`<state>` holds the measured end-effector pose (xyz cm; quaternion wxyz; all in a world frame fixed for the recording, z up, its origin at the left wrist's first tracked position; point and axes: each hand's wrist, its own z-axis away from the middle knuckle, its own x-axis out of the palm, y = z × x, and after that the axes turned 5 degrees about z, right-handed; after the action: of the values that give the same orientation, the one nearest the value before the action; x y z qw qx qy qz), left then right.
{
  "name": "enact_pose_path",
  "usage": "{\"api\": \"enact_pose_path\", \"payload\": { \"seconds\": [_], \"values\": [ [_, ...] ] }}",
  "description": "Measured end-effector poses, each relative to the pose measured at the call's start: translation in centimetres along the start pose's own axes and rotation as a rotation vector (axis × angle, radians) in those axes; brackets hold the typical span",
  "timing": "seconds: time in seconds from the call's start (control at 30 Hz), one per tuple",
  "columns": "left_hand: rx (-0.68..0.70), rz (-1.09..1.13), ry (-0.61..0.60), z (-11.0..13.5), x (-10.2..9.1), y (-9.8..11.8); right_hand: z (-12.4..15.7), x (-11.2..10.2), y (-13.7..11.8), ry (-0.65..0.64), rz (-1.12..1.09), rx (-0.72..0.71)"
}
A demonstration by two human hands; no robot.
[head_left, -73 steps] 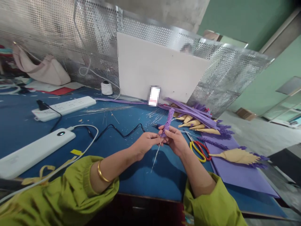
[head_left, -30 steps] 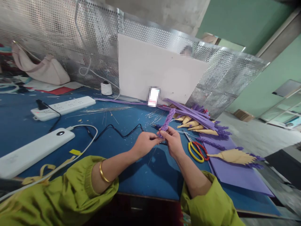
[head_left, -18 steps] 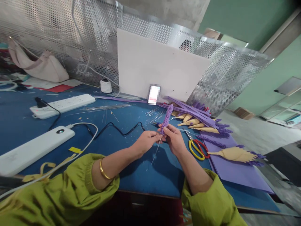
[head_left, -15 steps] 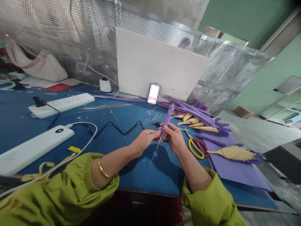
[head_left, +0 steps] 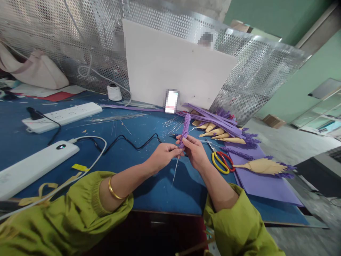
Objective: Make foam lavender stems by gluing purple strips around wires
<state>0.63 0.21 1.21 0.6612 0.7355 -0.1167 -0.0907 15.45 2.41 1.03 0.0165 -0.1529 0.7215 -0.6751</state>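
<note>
A purple artificial lavender sprig (head_left: 186, 126) stands nearly upright between my hands, tilted a little to the right at its top. My left hand (head_left: 165, 156) pinches the lower end of the sprig with thumb and forefinger. Around its lower part close the fingers of my right hand (head_left: 196, 152), just above the left fingertips. Below the grip a thin wire stem (head_left: 175, 170) hangs over the blue tabletop (head_left: 165, 195). The fingers hide the place where blossom and wire meet.
Scissors (head_left: 221, 163) with yellow and red handles lie right of my hands, beside purple sheets (head_left: 266, 188) and a wrapped lavender bunch (head_left: 262, 166). Purple strips (head_left: 213, 119) lie behind. A phone (head_left: 171, 101) leans on the white board (head_left: 178, 60). Power strip (head_left: 66, 115) and power bank (head_left: 39, 167) occupy the left.
The whole view has shifted slightly, with the table's things appearing a little further left and up. The sprig stands more upright, and both hands keep hold of it.
</note>
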Motion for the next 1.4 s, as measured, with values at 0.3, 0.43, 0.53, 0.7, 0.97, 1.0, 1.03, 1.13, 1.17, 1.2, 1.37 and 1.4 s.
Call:
{"api": "enact_pose_path", "payload": {
  "seconds": [0.3, 0.43, 0.53, 0.7, 0.97, 1.0, 1.03, 1.13, 1.17, 1.2, 1.37, 1.4],
  "values": [
    [-0.104, 0.193, -0.028, -0.08, 0.00, 0.11, -0.25, -0.19, -0.16, 0.128, 0.012, -0.045],
    [-0.090, 0.095, -0.007, 0.09, 0.09, 0.27, -0.33, 0.00, 0.07, 0.151, 0.048, -0.066],
    [-0.086, -0.005, 0.026, 0.12, 0.14, 0.16, -0.28, 0.16, 0.08, 0.162, 0.063, -0.070],
    [-0.049, 0.080, 0.011, -0.12, 0.00, -0.16, 0.01, 0.02, -0.36, -0.015, -0.006, -0.004],
    [-0.047, 0.023, -0.007, 0.05, 0.10, -0.04, -0.13, 0.12, -0.21, 0.101, 0.074, -0.103],
    [-0.042, -0.011, 0.012, 0.08, 0.11, 0.01, -0.14, 0.22, -0.21, 0.114, 0.089, -0.112],
    [-0.036, -0.036, 0.030, 0.10, 0.11, 0.05, -0.13, 0.29, -0.24, 0.123, 0.103, -0.112],
    [-0.017, -0.026, 0.056, 0.06, 0.09, 0.15, -0.01, 0.30, -0.36, 0.095, 0.100, -0.079],
    [-0.013, 0.000, 0.056, 0.02, 0.08, 0.16, 0.05, 0.25, -0.39, 0.068, 0.079, -0.065],
    [-0.013, 0.031, 0.054, -0.02, 0.08, 0.17, 0.11, 0.18, -0.41, 0.039, 0.054, -0.052],
    [-0.085, 0.204, 0.013, -0.12, 0.16, 0.01, 0.10, -0.12, -0.37, 0.036, -0.018, -0.063],
    [-0.108, 0.237, 0.004, -0.12, 0.18, -0.04, 0.03, -0.17, -0.38, 0.058, -0.032, -0.064]
  ]
}}
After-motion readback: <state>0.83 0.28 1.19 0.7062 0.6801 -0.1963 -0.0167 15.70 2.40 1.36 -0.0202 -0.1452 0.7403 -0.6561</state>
